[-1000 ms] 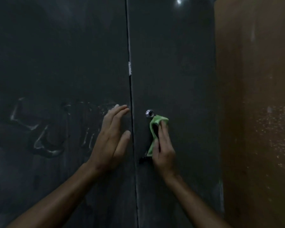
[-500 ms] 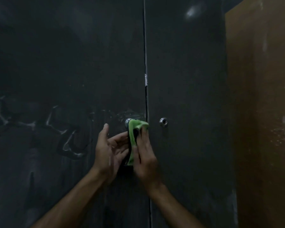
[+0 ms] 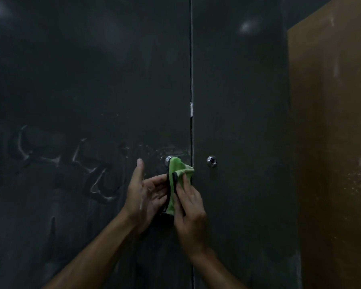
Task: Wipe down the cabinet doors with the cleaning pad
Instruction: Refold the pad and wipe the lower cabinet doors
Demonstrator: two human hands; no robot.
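Two dark cabinet doors meet at a vertical seam: the left door (image 3: 88,80) and the right door (image 3: 238,101). Each carries a small round metal knob, the left knob (image 3: 167,160) and the right knob (image 3: 212,161). A green cleaning pad (image 3: 176,170) with a dark edge lies against the left door beside the seam and covers part of the left knob. My right hand (image 3: 189,207) holds the pad, fingers laid over it. My left hand (image 3: 143,195) is beside it with the thumb raised and the fingertips touching the pad's left edge.
Pale smeared streaks (image 3: 96,178) run across the left door at knob height. A brown wooden panel (image 3: 331,142) stands along the right side. A small white mark (image 3: 191,109) sits on the seam above the knobs.
My right hand carried the pad leftward from below the right knob, across the seam, onto the left knob. My left hand left its flat rest on the left door and turned its fingers to the pad.
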